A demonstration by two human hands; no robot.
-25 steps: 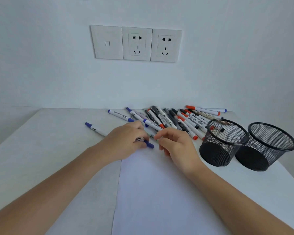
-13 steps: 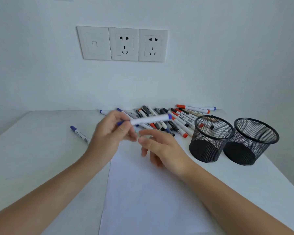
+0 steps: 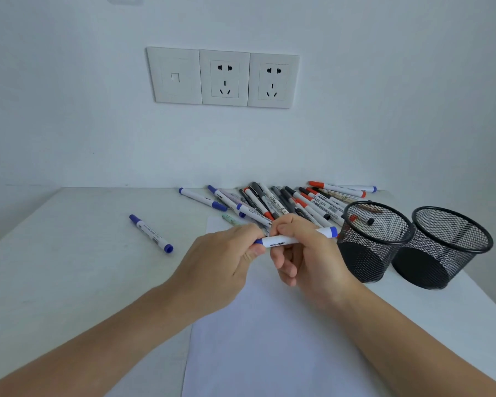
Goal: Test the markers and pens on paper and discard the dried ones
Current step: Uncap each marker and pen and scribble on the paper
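Mid-frame, above paper (image 3: 269, 339): left hand (image 3: 218, 265) grip pinches blue marker (image 3: 281, 241) at its left end, right hand (image 3: 312, 253) grip curled round its middle. Marker held near level, w/ other pens (image 3: 284, 202) piled upper ctr on surface (image 3: 69, 267).

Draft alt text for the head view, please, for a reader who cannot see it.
A person holds a blue-capped white marker over a paper sheet: the left hand pinches its left end, the right hand grips the barrel. A heap of pens lies behind, two black mesh cups at right.
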